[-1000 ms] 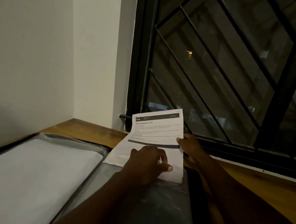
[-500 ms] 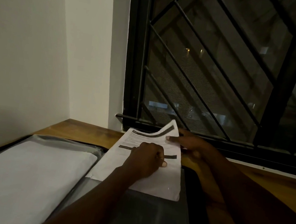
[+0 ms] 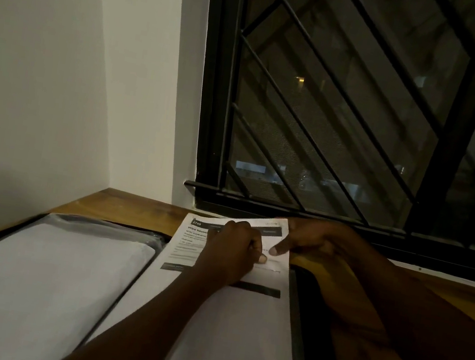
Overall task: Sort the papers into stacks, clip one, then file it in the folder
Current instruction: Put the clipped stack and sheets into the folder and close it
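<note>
Lying at the left of the wooden desk [image 3: 121,204] is a white paper stack [image 3: 31,272]. Beside it, a printed sheet [image 3: 237,340] rests on the dark folder [image 3: 305,328]. The left hand [image 3: 228,254] sits curled on the sheet; whether it pinches, I cannot tell. The right hand [image 3: 308,243] pinches the sheet's far corner.

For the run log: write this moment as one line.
left hand: grips printed sheet | right hand: pinches its far corner | sheet: on folder
</note>
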`<state>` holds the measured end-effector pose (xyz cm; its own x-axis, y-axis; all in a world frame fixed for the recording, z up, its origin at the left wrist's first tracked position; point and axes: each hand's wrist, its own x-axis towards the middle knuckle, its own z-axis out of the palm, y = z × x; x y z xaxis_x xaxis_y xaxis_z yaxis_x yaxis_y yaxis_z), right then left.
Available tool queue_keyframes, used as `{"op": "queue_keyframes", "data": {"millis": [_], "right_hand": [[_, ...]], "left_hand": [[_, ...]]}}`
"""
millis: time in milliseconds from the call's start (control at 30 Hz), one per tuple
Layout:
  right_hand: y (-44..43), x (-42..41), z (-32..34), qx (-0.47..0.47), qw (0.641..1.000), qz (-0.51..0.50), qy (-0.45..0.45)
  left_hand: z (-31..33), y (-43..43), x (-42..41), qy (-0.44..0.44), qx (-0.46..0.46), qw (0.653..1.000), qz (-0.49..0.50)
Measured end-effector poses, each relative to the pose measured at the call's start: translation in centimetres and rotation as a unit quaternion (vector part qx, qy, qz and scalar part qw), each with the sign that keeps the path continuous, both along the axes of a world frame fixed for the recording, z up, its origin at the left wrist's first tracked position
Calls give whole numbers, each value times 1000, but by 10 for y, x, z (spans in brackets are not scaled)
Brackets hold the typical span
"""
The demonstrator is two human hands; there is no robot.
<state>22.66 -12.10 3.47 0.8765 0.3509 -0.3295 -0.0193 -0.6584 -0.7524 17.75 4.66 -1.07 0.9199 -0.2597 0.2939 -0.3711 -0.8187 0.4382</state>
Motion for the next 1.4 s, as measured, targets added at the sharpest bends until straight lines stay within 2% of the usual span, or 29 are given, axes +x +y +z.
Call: {"op": "queue_keyframes", "data": {"millis": [67,133,200,267,367,433,533,633,833,967,1133,1267,1333,1400], "right_hand": [[1,6,-3,-22,994,-27,-104],[2,11,-9,16,977,-77,-198],[5,13,-15,11,965,-83,-247],[7,11,-17,3,965,-81,-250],[7,2,-14,-2,979,-52,-199],[7,-5,-14,-48,987,-10,-155],[10,-14,-15,-84,986,21,-143],[11,-25,-17,-65,986,13,-151],[9,-44,-36,11,984,-57,-169],[10,-44,-49,58,978,-81,-184],[11,-50,-58,52,966,-100,-231],[9,-56,-59,84,954,-133,-257],[5,-61,-54,79,939,-176,-286],[1,-71,-48,32,908,-214,-360]], "left_hand": [[-1,0,0,-4,13,1000,8],[-1,-2,-2,-8,25,1000,13],[0,-2,-4,-15,24,999,15],[-1,0,-3,-26,8,1000,2],[0,3,-2,-45,-4,999,-13],[0,3,-1,-52,-4,999,-15],[-3,3,-2,-52,23,998,3],[-10,2,-6,-48,53,997,28],[-11,3,-12,-111,67,991,28],[-18,2,-9,-100,45,994,20],[-20,1,-6,-73,66,995,7],[-15,2,-10,-83,2,996,9],[-12,6,-17,-93,-12,996,13],[-9,14,-24,-106,-26,994,3]]}}
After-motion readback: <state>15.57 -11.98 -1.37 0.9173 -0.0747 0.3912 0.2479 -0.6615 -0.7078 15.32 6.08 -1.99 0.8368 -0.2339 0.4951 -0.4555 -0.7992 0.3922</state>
